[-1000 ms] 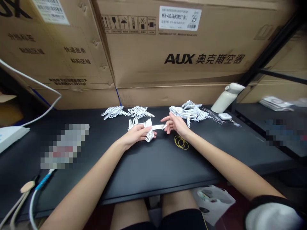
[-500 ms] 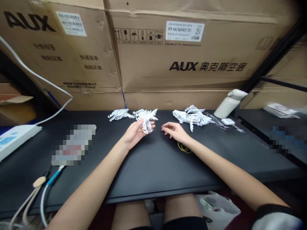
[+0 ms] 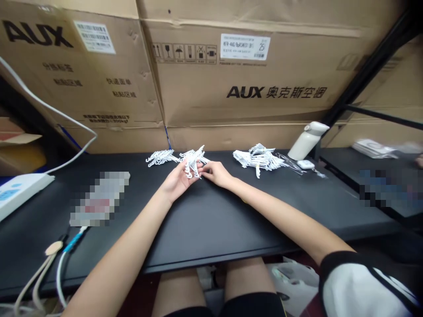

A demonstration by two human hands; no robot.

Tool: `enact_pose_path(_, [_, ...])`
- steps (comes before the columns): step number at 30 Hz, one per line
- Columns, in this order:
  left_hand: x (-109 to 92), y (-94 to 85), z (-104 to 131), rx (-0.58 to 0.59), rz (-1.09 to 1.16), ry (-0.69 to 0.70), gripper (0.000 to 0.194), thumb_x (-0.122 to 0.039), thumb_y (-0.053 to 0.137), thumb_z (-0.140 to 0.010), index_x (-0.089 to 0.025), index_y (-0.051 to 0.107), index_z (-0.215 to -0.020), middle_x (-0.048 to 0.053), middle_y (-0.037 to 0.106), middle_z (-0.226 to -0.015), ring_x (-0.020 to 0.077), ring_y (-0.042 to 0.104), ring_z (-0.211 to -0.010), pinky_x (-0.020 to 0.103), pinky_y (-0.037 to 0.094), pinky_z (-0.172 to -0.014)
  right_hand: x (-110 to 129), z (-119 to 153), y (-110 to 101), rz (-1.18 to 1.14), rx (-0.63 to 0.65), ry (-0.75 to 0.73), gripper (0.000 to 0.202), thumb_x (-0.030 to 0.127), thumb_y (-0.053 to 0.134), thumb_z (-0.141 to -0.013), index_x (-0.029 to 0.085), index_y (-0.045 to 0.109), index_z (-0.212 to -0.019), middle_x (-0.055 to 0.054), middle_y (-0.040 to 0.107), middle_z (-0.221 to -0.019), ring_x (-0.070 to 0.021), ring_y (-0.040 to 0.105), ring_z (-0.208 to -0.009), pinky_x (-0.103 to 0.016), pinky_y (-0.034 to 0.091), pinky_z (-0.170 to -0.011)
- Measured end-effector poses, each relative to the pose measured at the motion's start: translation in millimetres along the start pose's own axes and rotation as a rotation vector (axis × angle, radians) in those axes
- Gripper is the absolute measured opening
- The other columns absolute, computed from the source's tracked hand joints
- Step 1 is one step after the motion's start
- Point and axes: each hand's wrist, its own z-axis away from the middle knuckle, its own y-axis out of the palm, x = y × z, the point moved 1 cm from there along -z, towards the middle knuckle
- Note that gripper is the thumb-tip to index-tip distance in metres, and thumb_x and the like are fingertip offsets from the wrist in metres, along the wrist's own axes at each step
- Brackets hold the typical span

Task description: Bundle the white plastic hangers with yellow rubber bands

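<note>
My left hand [image 3: 178, 179], palm up, is closed around a bunch of small white hooks [image 3: 192, 167] whose curved ends point toward me. Right against it, my right hand [image 3: 216, 174] has its fingers pinched together beside the left fingertips. What those fingers hold, if anything, is too small to tell. Just behind the left hand, more white hooks [image 3: 161, 157] lie in a loose row on the black table [image 3: 211, 229]. To the right lies a larger pile of white hooks [image 3: 264, 159], some in bundles.
A white bottle [image 3: 306, 141] stands at the back right, with a small white case [image 3: 306, 164] beside it. At left are a blurred-out device [image 3: 101, 198] on a cable and a white power strip [image 3: 24, 191]. Large cardboard boxes [image 3: 244, 110] wall off the back.
My right hand has moved left and now meets the left hand at the bunch of hooks. Its forearm now covers most of the yellow rubber bands. The view has shifted slightly.
</note>
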Motion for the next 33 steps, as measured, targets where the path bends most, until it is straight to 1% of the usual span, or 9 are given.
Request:
enact_pose_path(5, [0.2, -0.6, -0.7, -0.018, 0.004, -0.003, 0.035, -0.026, 0.036, -0.098, -0.009, 0.067, -0.1, 0.01, 0.074, -0.086, 0.0144, 0.07, -0.075, 0.024, 0.056, -0.072, -3.8, 2.3, -13.9, -0.095, 0.097, 0.128, 0.006, 0.013, 0.064, -0.076, 0.011, 0.067, -0.071, -0.002, 0.063, -0.064, -0.009, 0.053, -0.058, -0.02, 0.041, -0.058])
enact_pose_path(10, [1.4, -1.7, -1.4, -0.007, -0.008, -0.006, 0.032, -0.024, 0.039, -0.096, -0.008, 0.066, -0.103, 0.012, 0.073, -0.092, 0.0154, 0.07, -0.078, 0.026, 0.056, -0.073, -14.1, 16.3, -32.4, -0.29, 0.185, 0.261, 0.009, 0.021, 0.064, -0.074, 0.012, 0.065, -0.073, 0.0, 0.059, -0.058, -0.0075, 0.05, -0.047, -0.018, 0.038, -0.042])
enact_pose_path(12, [1.9, -1.3, -1.4, -0.002, -0.017, -0.012, 0.032, -0.024, 0.04, -0.096, -0.008, 0.067, -0.103, 0.012, 0.073, -0.092, 0.016, 0.07, -0.078, 0.026, 0.056, -0.072, -18.2, 21.6, -37.0, -0.366, 0.174, 0.299, 0.013, 0.024, 0.064, -0.074, 0.012, 0.065, -0.073, 0.001, 0.057, -0.056, -0.0078, 0.049, -0.043, -0.018, 0.037, -0.038])
enact_pose_path(14, [2.3, -0.6, -1.1, 0.002, -0.023, -0.017, 0.032, -0.023, 0.04, -0.096, -0.008, 0.067, -0.101, 0.012, 0.073, -0.093, 0.0163, 0.07, -0.078, 0.026, 0.056, -0.072, -21.0, 26.0, -40.9, -0.378, 0.117, 0.302, 0.014, 0.025, 0.065, -0.073, 0.012, 0.064, -0.073, 0.001, 0.057, -0.056, -0.0075, 0.048, -0.041, -0.019, 0.037, -0.036])
enact_pose_path(17, [2.7, 0.0, -0.8, 0.004, -0.026, -0.017, 0.032, -0.023, 0.039, -0.096, -0.008, 0.067, -0.101, 0.011, 0.073, -0.093, 0.0165, 0.07, -0.079, 0.027, 0.055, -0.073, -24.1, 30.9, -46.3, -0.402, 0.074, 0.327, 0.013, 0.025, 0.065, -0.072, 0.012, 0.065, -0.074, 0.0, 0.059, -0.059, -0.0065, 0.048, -0.041, -0.019, 0.039, -0.039])
enact_pose_path(22, [2.8, -0.2, -0.6, 0.01, -0.028, -0.021, 0.031, -0.024, 0.041, -0.096, -0.008, 0.067, -0.102, 0.011, 0.073, -0.092, 0.0163, 0.07, -0.079, 0.028, 0.056, -0.075, -32.4, 36.3, -54.1, -0.502, 0.123, 0.387, 0.015, 0.027, 0.066, -0.072, 0.012, 0.066, -0.075, 0.001, 0.057, -0.059, -0.0062, 0.05, -0.046, -0.02, 0.045, -0.048])
enact_pose_path(27, [3.2, 0.4, -0.2, 0.019, -0.044, -0.017, 0.031, -0.023, 0.04, -0.096, -0.008, 0.067, -0.1, 0.011, 0.074, -0.089, 0.0168, 0.07, -0.079, 0.028, 0.057, -0.074, -39.0, 41.4, -59.8, -0.508, 0.074, 0.301, 0.021, 0.033, 0.069, -0.071, 0.013, 0.065, -0.077, -0.001, 0.061, -0.067, -0.0097, 0.055, -0.059, -0.023, 0.051, -0.057])
enact_pose_path(30, [4.5, 0.5, -0.2, 0.04, -0.084, -0.012, 0.028, -0.023, 0.044, -0.094, -0.008, 0.068, -0.1, 0.012, 0.074, -0.09, 0.0178, 0.07, -0.079, 0.029, 0.057, -0.074, -43.6, 45.7, -65.9, -0.511, 0.094, 0.257, 0.025, 0.037, 0.071, -0.07, 0.013, 0.066, -0.076, -0.002, 0.062, -0.07, -0.0108, 0.057, -0.063, -0.025, 0.052, -0.061])
enact_pose_path(33, [6.8, 0.3, -0.4, 0.054, -0.149, -0.004, 0.024, -0.023, 0.051, -0.091, -0.008, 0.068, -0.1, 0.014, 0.074, -0.093, 0.0195, 0.07, -0.08, 0.031, 0.057, -0.075, -51.5, 49.5, -75.7, -0.559, -0.002, 0.333, 0.031, 0.041, 0.075, -0.065, 0.013, 0.066, -0.074, -0.001, 0.061, -0.066, -0.0115, 0.058, -0.062, -0.027, 0.053, -0.064])
